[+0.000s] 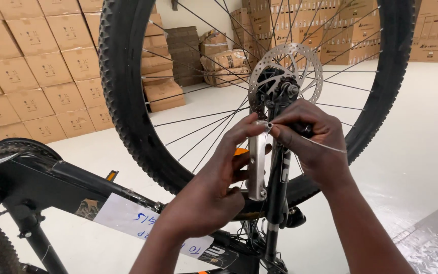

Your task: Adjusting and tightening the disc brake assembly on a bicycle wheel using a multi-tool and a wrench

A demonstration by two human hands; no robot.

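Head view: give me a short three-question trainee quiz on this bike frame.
1. True or false: the brake disc sits at the hub of the wheel.
2. The right hand pinches which? A) thin cable B) a hammer C) a chain
3. What does the left hand steady?

Key: 1 true. 2 A. 3 The silver bracket beside the fork leg.

two bare hands — left hand (214, 187), right hand (313, 139) — forearms bare too, no gloves, sleeves, rings or watch
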